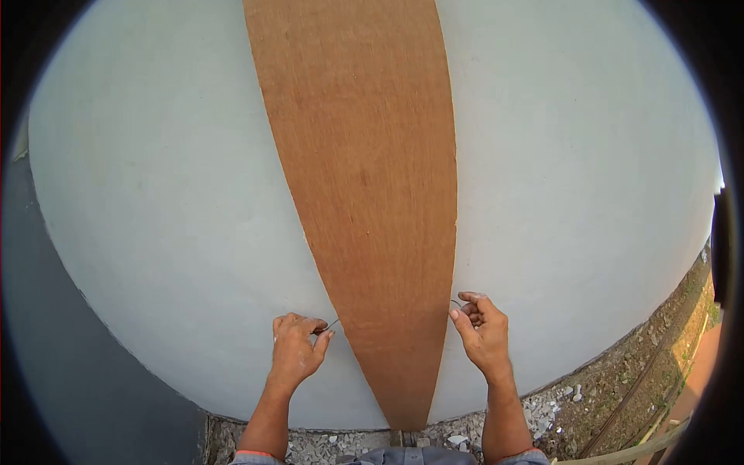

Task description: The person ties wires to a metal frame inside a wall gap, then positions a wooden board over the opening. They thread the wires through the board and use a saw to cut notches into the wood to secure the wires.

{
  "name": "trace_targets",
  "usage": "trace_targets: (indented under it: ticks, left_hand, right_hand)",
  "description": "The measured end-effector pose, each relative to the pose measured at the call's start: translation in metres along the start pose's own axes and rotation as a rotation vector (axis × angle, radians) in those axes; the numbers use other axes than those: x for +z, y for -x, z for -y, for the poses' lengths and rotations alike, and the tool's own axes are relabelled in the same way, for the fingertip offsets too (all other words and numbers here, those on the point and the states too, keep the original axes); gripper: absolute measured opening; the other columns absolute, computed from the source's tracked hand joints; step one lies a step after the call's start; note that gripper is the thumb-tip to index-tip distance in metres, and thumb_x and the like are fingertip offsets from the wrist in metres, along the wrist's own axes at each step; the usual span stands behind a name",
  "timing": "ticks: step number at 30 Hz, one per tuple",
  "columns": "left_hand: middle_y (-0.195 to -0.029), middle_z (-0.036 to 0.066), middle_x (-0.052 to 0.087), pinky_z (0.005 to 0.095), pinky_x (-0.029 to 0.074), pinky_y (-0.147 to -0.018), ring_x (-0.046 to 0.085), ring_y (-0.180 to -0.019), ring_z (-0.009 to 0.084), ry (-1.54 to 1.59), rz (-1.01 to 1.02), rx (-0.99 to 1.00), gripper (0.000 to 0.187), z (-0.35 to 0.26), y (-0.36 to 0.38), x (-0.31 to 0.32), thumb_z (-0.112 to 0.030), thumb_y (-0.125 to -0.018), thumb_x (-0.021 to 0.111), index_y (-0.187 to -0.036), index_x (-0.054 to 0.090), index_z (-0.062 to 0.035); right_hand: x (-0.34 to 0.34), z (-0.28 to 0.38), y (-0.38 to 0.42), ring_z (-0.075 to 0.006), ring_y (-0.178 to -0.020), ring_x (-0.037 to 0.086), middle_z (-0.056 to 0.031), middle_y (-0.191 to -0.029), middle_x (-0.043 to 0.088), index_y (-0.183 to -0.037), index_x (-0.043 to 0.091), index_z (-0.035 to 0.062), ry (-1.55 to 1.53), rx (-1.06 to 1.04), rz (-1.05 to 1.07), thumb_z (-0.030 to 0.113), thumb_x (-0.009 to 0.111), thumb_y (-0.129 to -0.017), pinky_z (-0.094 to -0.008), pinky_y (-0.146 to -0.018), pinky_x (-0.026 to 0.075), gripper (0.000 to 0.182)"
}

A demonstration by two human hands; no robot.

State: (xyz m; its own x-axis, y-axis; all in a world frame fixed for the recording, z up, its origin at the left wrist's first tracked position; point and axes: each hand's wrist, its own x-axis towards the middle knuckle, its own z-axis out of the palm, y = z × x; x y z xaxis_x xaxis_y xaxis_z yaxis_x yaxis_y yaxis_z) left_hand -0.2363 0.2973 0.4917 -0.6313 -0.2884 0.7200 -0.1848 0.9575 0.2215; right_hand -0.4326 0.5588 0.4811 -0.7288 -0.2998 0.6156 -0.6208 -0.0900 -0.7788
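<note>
A long, tapering sheet of brown plywood [372, 194] lies against a smooth pale wall, its narrow end toward me. At its left edge my left hand [298, 345] is closed, thumb and fingers pinching a thin dark wire [334, 324] that reaches the board. By the right edge my right hand [482, 333] is curled, thumb close to the wood, with a short curved dark wire [456, 302] running from the board to its fingers. Its grip on that wire is partly hidden.
The pale curved wall [186, 194] spreads on both sides of the board. Broken rubble [542, 411] lies along its foot, with bare soil [620, 395] at the right. A dark grey surface [70, 349] is at the left. A pale bar [635, 449] crosses the lower right.
</note>
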Motion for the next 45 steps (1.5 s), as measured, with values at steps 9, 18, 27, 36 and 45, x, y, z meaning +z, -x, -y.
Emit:
trace_targets:
  ticks: [9, 18, 27, 36, 45]
  left_hand:
    - [-0.094, 0.01, 0.076, 0.0386, 0.04, -0.101, 0.065, -0.095, 0.0258, 0.17, 0.232, -0.202, 0.03, -0.006, -0.001, -0.006, -0.023, -0.088, 0.07, -0.109, 0.073, -0.0012]
    - [-0.106, 0.021, 0.074, 0.0406, 0.051, -0.094, 0.071, -0.095, 0.0312, 0.271, 0.244, -0.227, 0.037, -0.001, -0.007, -0.004, -0.022, -0.086, 0.073, -0.113, 0.071, 0.0033]
    - [-0.106, 0.022, 0.073, 0.0399, 0.057, -0.087, 0.072, -0.101, 0.033, 0.315, 0.277, -0.305, 0.041, -0.011, -0.015, -0.015, -0.025, -0.086, 0.075, -0.11, 0.07, 0.0072]
    - [-0.101, 0.017, 0.075, 0.0379, 0.055, -0.084, 0.071, -0.093, 0.0259, 0.4, 0.29, -0.343, 0.04, -0.001, -0.012, -0.012, -0.027, -0.084, 0.079, -0.11, 0.073, 0.0022]
    - [-0.083, 0.013, 0.071, 0.0348, 0.052, -0.074, 0.068, -0.079, 0.0234, 0.575, 0.128, -0.126, 0.028, -0.013, 0.004, -0.049, -0.016, -0.077, 0.08, -0.095, 0.071, 0.0037]
  right_hand:
    - [0.005, -0.002, -0.001, -0.016, -0.078, 0.067, -0.0131, -0.089, 0.071, -0.116, 0.066, -0.0099, -0.065, 0.011, 0.033, 0.015, 0.076, -0.089, -0.0301, -0.073, 0.055, 0.038]
    - [0.0, 0.005, -0.008, -0.0181, -0.076, 0.068, -0.0134, -0.085, 0.071, -0.114, 0.066, -0.0097, 0.02, -0.061, 0.0, 0.019, 0.077, -0.088, -0.0312, -0.068, 0.054, 0.04]
    - [-0.004, 0.003, -0.008, -0.02, -0.078, 0.069, -0.0133, -0.088, 0.071, -0.112, 0.067, -0.0076, 0.058, -0.065, -0.029, 0.019, 0.078, -0.086, -0.0325, -0.064, 0.052, 0.039]
    - [-0.028, -0.002, -0.002, -0.0247, -0.081, 0.068, -0.016, -0.093, 0.07, -0.11, 0.067, -0.0069, 0.067, -0.142, -0.211, 0.012, 0.077, -0.084, -0.0352, -0.077, 0.054, 0.035]
    - [-0.06, -0.01, 0.036, -0.0215, -0.087, 0.067, -0.0164, -0.097, 0.07, -0.111, 0.067, -0.008, 0.122, -0.088, -0.46, 0.005, 0.072, -0.088, -0.0339, -0.08, 0.055, 0.027]
